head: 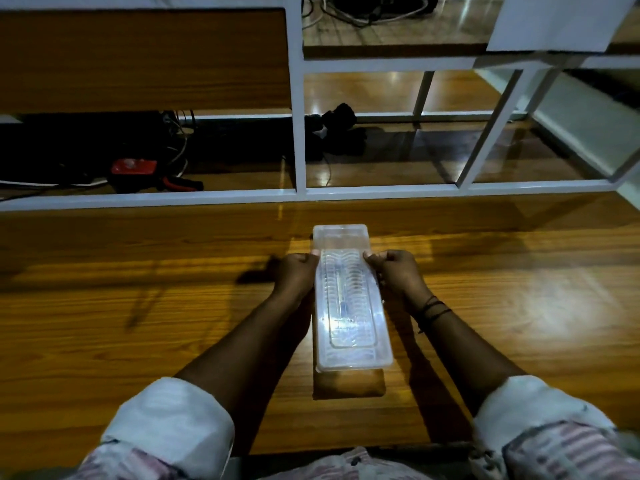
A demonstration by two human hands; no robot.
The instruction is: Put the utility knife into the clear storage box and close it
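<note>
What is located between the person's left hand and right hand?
In the head view, the long clear plastic storage box lies between the left hand and right hand; both hold its sides above the wooden table.

Dim scene, glare on the clear box (349, 306), wide-angle bending at edges.

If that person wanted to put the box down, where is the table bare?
Bare wood lies left of the left hand and right of the right hand, out to the table edges, and behind the clear box up to the white rail. The middle is crowded.
</note>
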